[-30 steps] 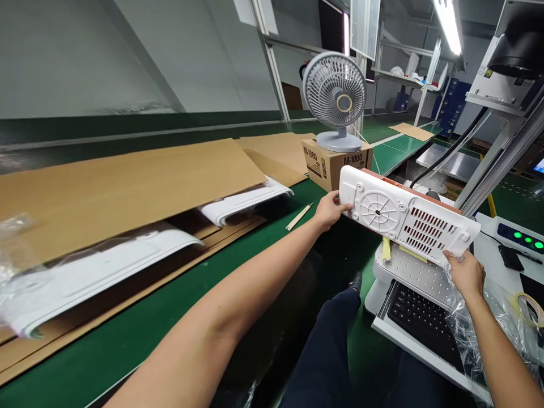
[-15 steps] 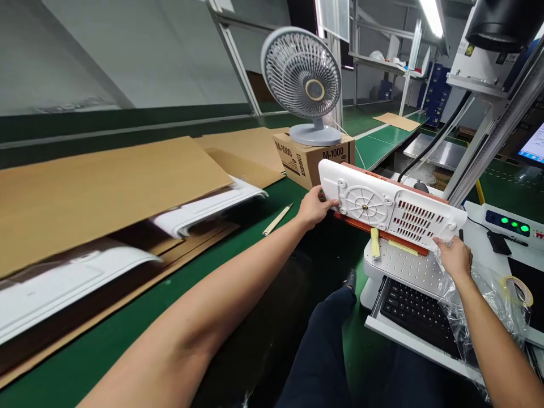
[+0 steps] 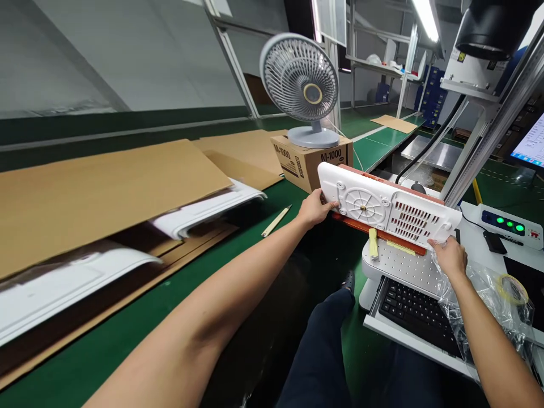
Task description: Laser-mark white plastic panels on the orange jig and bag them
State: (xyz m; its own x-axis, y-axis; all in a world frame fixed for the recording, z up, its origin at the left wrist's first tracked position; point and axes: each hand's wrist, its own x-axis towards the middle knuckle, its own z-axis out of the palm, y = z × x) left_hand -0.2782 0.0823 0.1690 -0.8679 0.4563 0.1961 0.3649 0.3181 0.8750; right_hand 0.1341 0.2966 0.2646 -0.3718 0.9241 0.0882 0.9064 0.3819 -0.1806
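Observation:
A long white plastic panel (image 3: pixel 378 204), with a round spoked pattern and a slotted grille, stands tilted in front of me. My left hand (image 3: pixel 315 208) grips its left end, the thumb on the near face. At the lower right corner, my right hand (image 3: pixel 449 255) is closed on the panel, its fingers partly hidden behind. An orange-red fixture (image 3: pixel 382 236) shows along the panel's lower and upper edges. Yellow tape (image 3: pixel 373 245) hangs from that fixture above a perforated metal plate (image 3: pixel 408 267). Beside my right hand lies a crumpled clear plastic bag (image 3: pixel 476 300).
At left, white panels (image 3: pixel 97 277) lie between cardboard sheets (image 3: pixel 106 198) on a green surface with a cutter knife (image 3: pixel 276 221). A fan (image 3: pixel 312 93) stands on a box (image 3: pixel 297 169). A keyboard tray (image 3: pixel 420 343) juts out below; a marking head (image 3: pixel 480 45) hangs at upper right.
The view has shifted slightly, so the right-hand items sit a little further left. Both hands keep their hold on the white panel, which looks almost unmoved.

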